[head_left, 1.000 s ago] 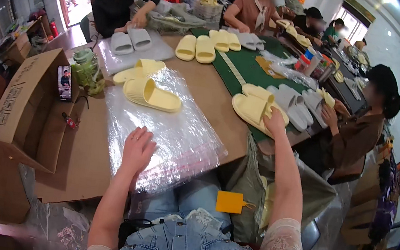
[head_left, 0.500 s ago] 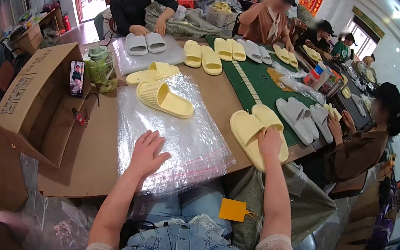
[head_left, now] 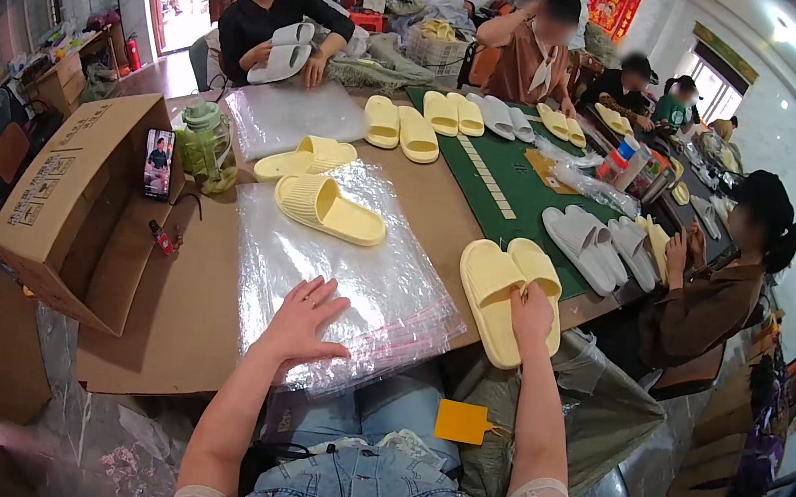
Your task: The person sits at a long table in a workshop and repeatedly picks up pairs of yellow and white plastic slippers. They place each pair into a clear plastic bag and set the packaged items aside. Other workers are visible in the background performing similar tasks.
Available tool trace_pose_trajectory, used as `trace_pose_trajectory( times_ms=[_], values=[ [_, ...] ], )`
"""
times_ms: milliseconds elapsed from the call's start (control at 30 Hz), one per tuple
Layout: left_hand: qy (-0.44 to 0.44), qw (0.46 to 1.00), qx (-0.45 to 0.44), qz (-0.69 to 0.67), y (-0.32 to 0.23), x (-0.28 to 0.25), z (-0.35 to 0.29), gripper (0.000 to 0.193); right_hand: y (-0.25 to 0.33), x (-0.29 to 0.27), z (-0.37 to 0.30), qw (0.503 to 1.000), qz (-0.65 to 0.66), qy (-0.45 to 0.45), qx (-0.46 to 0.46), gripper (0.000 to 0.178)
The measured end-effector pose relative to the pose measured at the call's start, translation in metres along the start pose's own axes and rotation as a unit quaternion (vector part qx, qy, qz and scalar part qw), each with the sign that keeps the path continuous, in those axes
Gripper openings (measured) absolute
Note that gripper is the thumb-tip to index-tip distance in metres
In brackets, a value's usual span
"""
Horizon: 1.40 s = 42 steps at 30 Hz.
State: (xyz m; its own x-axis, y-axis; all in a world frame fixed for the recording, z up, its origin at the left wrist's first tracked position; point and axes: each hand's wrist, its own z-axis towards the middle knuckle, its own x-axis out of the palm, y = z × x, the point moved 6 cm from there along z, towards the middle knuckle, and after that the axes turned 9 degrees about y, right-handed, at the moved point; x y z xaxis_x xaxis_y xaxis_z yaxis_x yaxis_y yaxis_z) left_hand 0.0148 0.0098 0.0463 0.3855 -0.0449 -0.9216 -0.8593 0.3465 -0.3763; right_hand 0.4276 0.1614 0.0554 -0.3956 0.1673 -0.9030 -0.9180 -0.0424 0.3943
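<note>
Our left hand (head_left: 310, 323) is spread over plastic bags (head_left: 395, 273); our right hand (head_left: 532, 318) grips yellow slide sandals (head_left: 490, 273), paired but apparently unbagged.

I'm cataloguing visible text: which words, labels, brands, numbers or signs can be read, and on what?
Wording is located here, not copied out.
Open brown cardboard box: dark printed characters on its side, small and blurred.
Red rectangular wall hanging: large gold characters.
Upright black smartphone: any screen text is too small to read.
Anything elsewhere is too small or blurred to tell.
</note>
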Motion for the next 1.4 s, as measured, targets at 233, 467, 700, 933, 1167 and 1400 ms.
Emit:
trace_pose_trajectory(
  times_ms=[233, 467, 700, 933, 1167, 1400],
  values=[
    [0.015, 1.0, 0.004, -0.003, -0.006, 0.003, -0.008, 0.086, -0.009, -0.02, -0.039, 0.995, 0.101, -0.011, 0.006, 0.033],
    [0.02, 1.0, -0.006, -0.002, -0.01, 0.003, -0.012, 0.081, -0.002, -0.058, -0.065, 0.973, 0.22, -0.042, -0.045, 0.018],
    [0.006, 0.999, -0.021, 0.032, -0.02, 0.01, -0.012, 0.061, 0.081, -0.066, -0.1, 0.929, 0.339, 0.042, -0.145, 0.016],
    [-0.054, 0.998, -0.013, 0.004, -0.035, 0.001, -0.004, 0.024, 0.099, -0.031, -0.127, 0.925, 0.332, 0.128, -0.136, 0.022],
    [-0.142, 0.968, -0.119, -0.169, -0.004, -0.006, 0.002, 0.018, 0.114, -0.049, -0.141, 0.911, 0.277, 0.264, -0.152, 0.027],
    [-0.102, 0.907, -0.215, -0.347, 0.015, -0.001, 0.007, 0.023, 0.11, -0.037, -0.147, 0.888, 0.257, 0.327, -0.197, 0.022]
  ],
)
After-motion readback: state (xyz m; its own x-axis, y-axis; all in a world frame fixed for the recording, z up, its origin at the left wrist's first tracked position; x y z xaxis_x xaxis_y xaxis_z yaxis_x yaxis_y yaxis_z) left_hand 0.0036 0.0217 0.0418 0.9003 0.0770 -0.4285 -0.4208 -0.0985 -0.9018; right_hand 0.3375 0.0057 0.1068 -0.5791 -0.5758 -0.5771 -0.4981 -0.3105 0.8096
